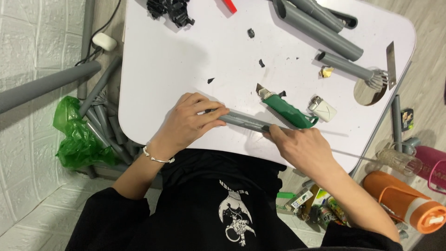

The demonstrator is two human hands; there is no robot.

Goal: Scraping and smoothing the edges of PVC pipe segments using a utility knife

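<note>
Plastic in bright green, a crumpled bag [76, 135], sits on the floor at far left beside a bundle of grey tubes [100, 123] leaning against the white table [176, 60]. Your left hand [186, 122] lies on the table's near edge, fingers closed over one end of a slim grey tube [246, 122] that lies flat and runs rightward. Your right hand [302, 146] meets the tube's other end, fingers curled against it; whether it fully grips, you cannot tell. Just behind the tube rests a green-handled utility knife [285, 109], blade out, with a small white box [323, 109] beside it. Farther back, thicker grey pipes [320, 28] lie across the right corner, and an orange bottle [404, 202] stands on the floor at right.
</note>
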